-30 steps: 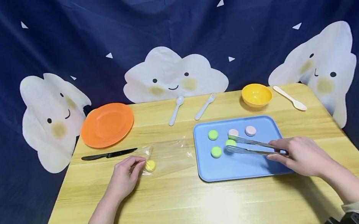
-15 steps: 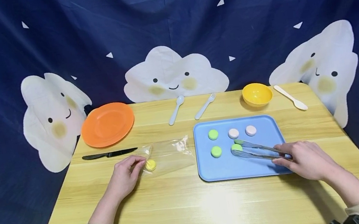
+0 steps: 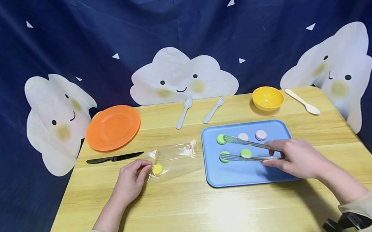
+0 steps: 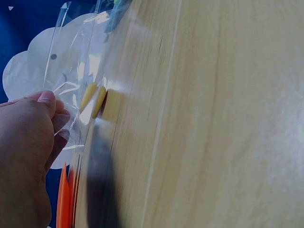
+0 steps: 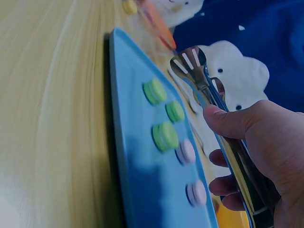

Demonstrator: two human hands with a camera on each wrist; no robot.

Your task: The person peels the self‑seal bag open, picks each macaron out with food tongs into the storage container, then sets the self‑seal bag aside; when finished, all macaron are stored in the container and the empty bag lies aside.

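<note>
My left hand (image 3: 134, 180) pinches the left end of a clear plastic bag (image 3: 177, 155) on the table. A yellow macaron (image 3: 157, 170) lies inside the bag, right by the fingertips; the left wrist view shows this macaron (image 4: 99, 100) edge-on. My right hand (image 3: 298, 155) grips metal tongs (image 3: 256, 144) over the blue tray (image 3: 252, 176), their arms spread apart with nothing between the tips. The tips overlap two green macarons (image 3: 224, 156) at the tray's left in the head view. Another green macaron (image 3: 246, 153) and two pale pink macarons (image 3: 261, 135) sit on the tray.
Behind the bag lie a black knife (image 3: 115, 158) and an orange plate (image 3: 113, 127). Along the back edge are a grey spoon (image 3: 183, 114), a grey fork (image 3: 213, 110), a yellow bowl (image 3: 268, 98) and a cream spoon (image 3: 302, 101). A blue cloud-printed curtain (image 3: 206, 12) hangs behind.
A green macaron held in the tongs came down toward the tray's front and was let go. The tongs then spread wider and moved left. My left hand stays at the bag.
</note>
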